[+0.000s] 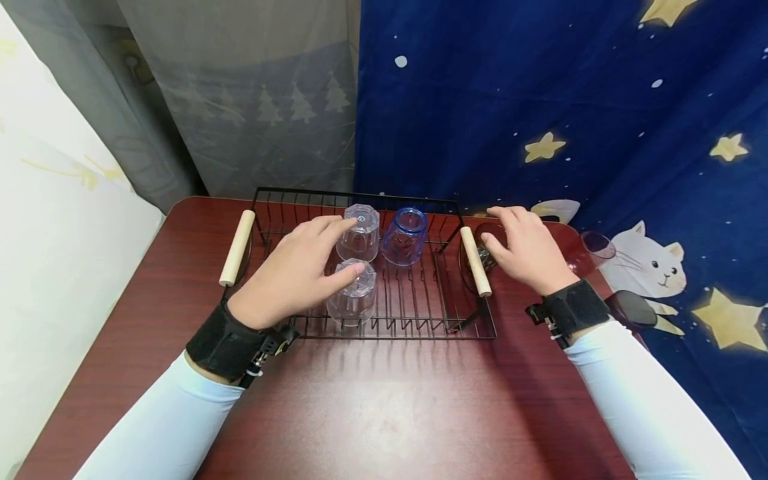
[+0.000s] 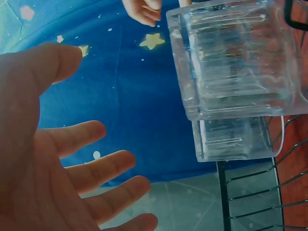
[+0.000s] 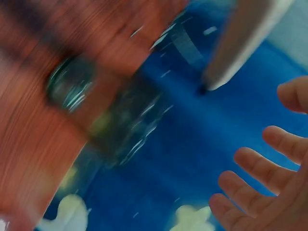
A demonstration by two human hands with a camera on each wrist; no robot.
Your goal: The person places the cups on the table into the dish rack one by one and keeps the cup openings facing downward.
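Note:
My left hand (image 1: 300, 263) hovers above a black wire rack (image 1: 414, 338), fingers spread and holding nothing. Beneath and beside its fingers stand two clear faceted glasses, upside down: a rear one (image 1: 360, 243) and a front one (image 1: 351, 307). The left wrist view shows a gap between the palm and the nearest clear glass (image 2: 236, 62). A blue-tinted glass (image 1: 405, 241) stands to their right in the rack. Off the rack's right end, my right hand (image 1: 528, 250) is raised with loose, empty fingers. Near it is a dark greenish glass (image 3: 130, 125), blurred in the right wrist view.
The rack has a pale wooden handle on its left end (image 1: 237, 248) and another on its right (image 1: 476, 261). A pinkish see-through glass (image 1: 594, 248) stands at the right table edge, near a dark rounded object (image 1: 630, 309). Curtains (image 1: 468, 100) hang behind the reddish-brown table (image 1: 372, 413).

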